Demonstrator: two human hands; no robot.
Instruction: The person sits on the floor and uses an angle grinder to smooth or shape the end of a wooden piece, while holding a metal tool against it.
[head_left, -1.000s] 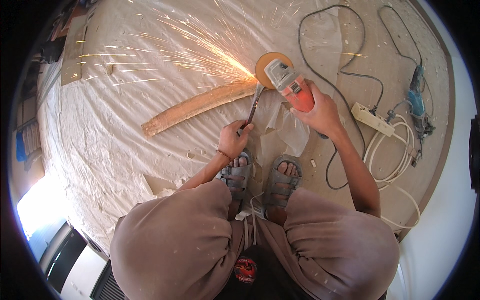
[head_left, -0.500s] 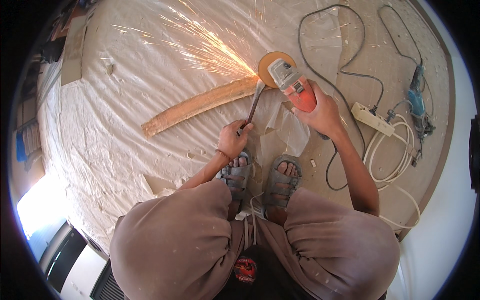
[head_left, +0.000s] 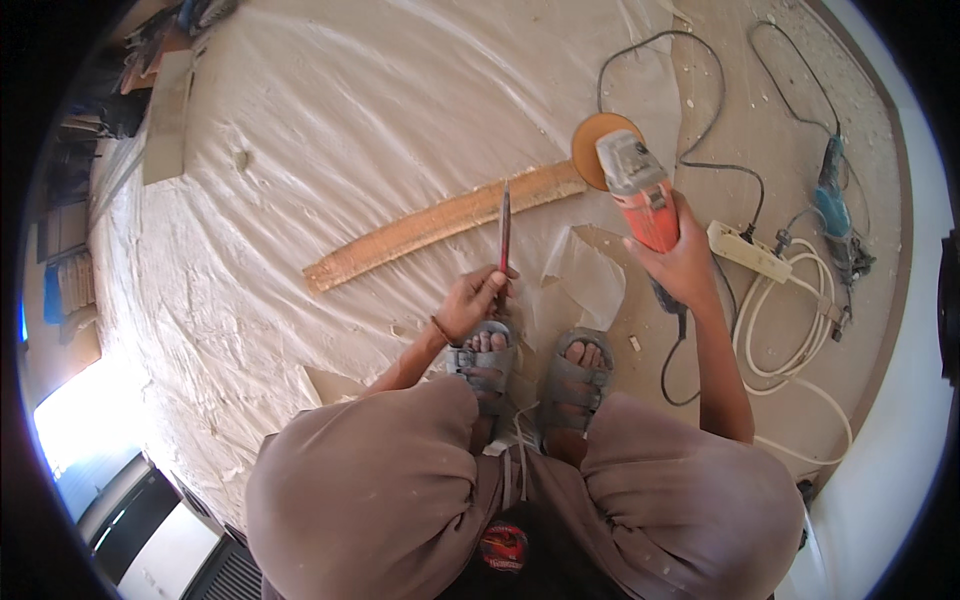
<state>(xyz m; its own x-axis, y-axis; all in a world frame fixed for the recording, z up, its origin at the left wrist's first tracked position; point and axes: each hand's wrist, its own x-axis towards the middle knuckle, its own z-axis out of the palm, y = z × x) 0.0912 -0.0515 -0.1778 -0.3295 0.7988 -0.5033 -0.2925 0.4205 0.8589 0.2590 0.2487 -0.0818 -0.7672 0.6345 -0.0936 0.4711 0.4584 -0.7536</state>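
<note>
My right hand (head_left: 680,255) is wrapped round a red and grey angle grinder (head_left: 645,205), which is lifted to the right. Its round tan disc (head_left: 597,140) is near the right end of a curved wooden strip (head_left: 440,225) on the sheeted floor. In my left hand (head_left: 476,300), fingers closed on its lower end, is a slim dark chisel (head_left: 505,225) with a reddish lower part. It points away from me and crosses in front of the strip. The chisel and the disc are apart, and no sparks show.
A creased plastic sheet (head_left: 350,110) covers much of the floor. At right lie a cream power strip (head_left: 748,250), a coiled white cable (head_left: 775,365), black cords, and a teal power tool (head_left: 832,190). A board (head_left: 167,120) lies at far left. My sandalled feet are below the hands.
The sparks have stopped. My right hand has moved the grinder right, off the chisel. The chisel has turned more upright in the picture and now shows a narrower side.
</note>
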